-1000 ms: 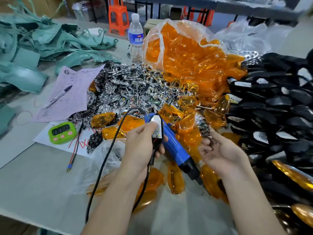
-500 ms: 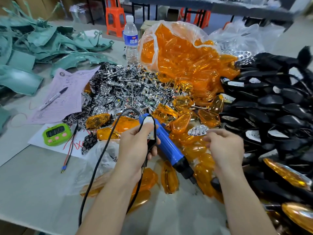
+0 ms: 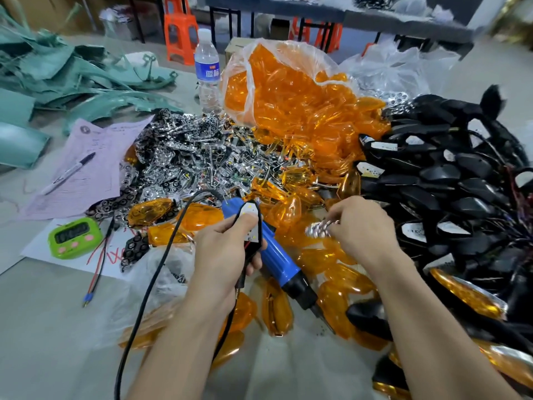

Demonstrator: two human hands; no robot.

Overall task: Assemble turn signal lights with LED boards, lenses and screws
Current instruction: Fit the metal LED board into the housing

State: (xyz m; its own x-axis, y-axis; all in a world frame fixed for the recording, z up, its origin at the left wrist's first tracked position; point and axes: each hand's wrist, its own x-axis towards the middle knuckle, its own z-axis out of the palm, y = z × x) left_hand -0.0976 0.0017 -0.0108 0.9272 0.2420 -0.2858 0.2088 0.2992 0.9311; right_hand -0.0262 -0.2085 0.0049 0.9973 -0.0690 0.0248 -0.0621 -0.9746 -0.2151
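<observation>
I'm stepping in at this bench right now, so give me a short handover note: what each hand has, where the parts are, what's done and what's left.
Left hand: grips a black housing with white LED board, held against the blue electric screwdriver.
Right hand: pinches a chrome reflector.
Parts: amber lenses spill from the bag; chrome reflector pile centre; black housings right.
Done: board sits in housing; some lensed lights lie far right.
Left: reflector, lens and screws for this unit, apparently.
</observation>
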